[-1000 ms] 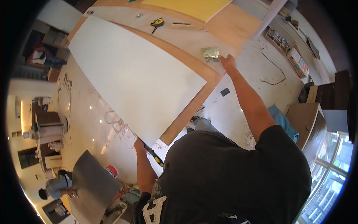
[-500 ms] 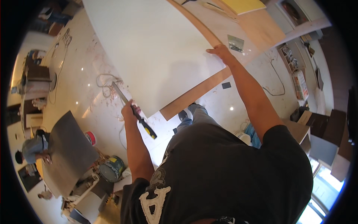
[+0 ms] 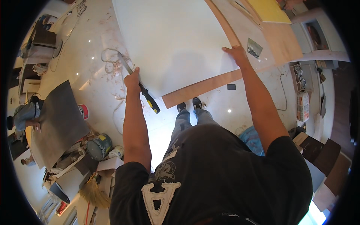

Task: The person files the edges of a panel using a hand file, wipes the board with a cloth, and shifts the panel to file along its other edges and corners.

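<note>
Left hand (image 3: 132, 79) gripping chisel (image 3: 139, 87) | right hand (image 3: 235, 55) flat on white board (image 3: 172, 41) | paint can (image 3: 98, 147) lidded, contents hidden

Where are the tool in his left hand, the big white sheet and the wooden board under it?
Black and yellow handled tool (image 3: 149, 100): head view, on its handle below the left hand (image 3: 132, 79).
White sheet (image 3: 172, 41): head view, on its bare middle.
Wooden board (image 3: 202, 87): head view, on the strip showing past the sheet's near edge.

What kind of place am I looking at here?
Probably a room under renovation used as a carpentry site: a large white laminate sheet lies on a plywood board, wood shavings litter the glossy floor, a paint can stands nearby.
</note>
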A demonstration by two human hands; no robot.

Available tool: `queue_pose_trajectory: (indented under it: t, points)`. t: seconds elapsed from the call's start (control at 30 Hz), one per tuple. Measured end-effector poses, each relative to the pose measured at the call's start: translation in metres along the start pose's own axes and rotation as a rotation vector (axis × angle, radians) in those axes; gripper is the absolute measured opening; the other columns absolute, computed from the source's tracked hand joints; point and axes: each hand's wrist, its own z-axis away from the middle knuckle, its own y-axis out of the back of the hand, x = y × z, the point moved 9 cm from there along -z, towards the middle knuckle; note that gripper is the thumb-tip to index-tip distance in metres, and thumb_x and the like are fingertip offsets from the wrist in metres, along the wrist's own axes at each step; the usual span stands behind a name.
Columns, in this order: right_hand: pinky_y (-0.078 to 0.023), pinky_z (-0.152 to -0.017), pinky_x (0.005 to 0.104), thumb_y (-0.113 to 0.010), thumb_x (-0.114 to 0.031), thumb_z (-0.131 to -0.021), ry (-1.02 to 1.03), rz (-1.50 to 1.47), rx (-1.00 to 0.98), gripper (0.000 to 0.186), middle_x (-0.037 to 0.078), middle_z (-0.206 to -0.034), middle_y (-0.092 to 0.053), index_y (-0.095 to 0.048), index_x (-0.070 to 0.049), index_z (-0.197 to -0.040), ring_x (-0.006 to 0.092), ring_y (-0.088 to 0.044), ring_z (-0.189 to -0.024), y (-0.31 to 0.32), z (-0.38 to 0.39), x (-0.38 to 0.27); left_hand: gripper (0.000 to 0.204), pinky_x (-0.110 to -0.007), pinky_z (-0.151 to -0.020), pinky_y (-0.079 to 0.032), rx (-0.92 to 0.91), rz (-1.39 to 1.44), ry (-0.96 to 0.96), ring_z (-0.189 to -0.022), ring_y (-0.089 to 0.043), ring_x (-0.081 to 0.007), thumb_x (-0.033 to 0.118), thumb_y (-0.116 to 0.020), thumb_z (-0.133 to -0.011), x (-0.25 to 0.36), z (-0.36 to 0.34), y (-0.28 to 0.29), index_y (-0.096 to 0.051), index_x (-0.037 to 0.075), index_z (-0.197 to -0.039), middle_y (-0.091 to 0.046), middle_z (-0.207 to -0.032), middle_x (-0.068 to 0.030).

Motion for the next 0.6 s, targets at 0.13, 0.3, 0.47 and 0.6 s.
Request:
queue_pose_trajectory:
  t: [0.13,0.3,0.47,0.6]
  points:
    - [-0.052,-0.057,0.0337,-0.09,-0.032,-0.071,-0.022,0.111,0.014,0.046,0.011,-0.077,-0.069,-0.069,0.004,-0.09,0.0185,-0.064,-0.061,0.007,-0.004,0.0,0.057,-0.039,-0.065,-0.054,0.066,-0.022,-0.121,-0.074,-0.067,-0.0263,0.034,-0.08,-0.083,0.005,-0.004,0.007,-0.064,-0.017,-0.101,-0.069,-0.089,-0.0195]
    - [-0.051,-0.057,0.0346,-0.091,-0.033,-0.07,0.008,0.05,-0.002,0.045,0.01,-0.076,-0.069,-0.069,0.003,-0.088,0.0185,-0.063,-0.061,0.01,-0.001,0.021,0.063,-0.039,-0.07,-0.054,0.138,-0.184,-0.153,-0.077,-0.068,-0.0281,0.039,-0.079,-0.083,-0.004,0.009,0.014,-0.065,-0.019,-0.102,-0.07,-0.088,-0.0223]
    - [-0.049,-0.055,0.035,-0.09,-0.038,-0.07,0.092,0.244,0.089,0.045,0.008,-0.071,-0.067,-0.068,0.0,-0.08,0.017,-0.061,-0.059,0.028,0.03,0.03,0.062,-0.044,-0.073,-0.053,0.248,-0.577,-0.297,-0.077,-0.069,-0.0375,0.046,-0.075,-0.082,-0.003,0.059,0.017,-0.066,-0.015,-0.088,-0.069,-0.084,-0.0276]
    - [-0.048,-0.054,0.0355,-0.089,-0.043,-0.069,0.069,0.239,0.086,0.048,0.008,-0.068,-0.065,-0.067,-0.001,-0.076,0.0162,-0.06,-0.058,0.034,0.039,0.059,0.056,-0.049,-0.078,-0.053,0.326,-0.643,-0.359,-0.082,-0.068,-0.0443,0.042,-0.075,-0.082,-0.004,0.096,0.018,-0.065,-0.013,-0.085,-0.068,-0.086,-0.0308]
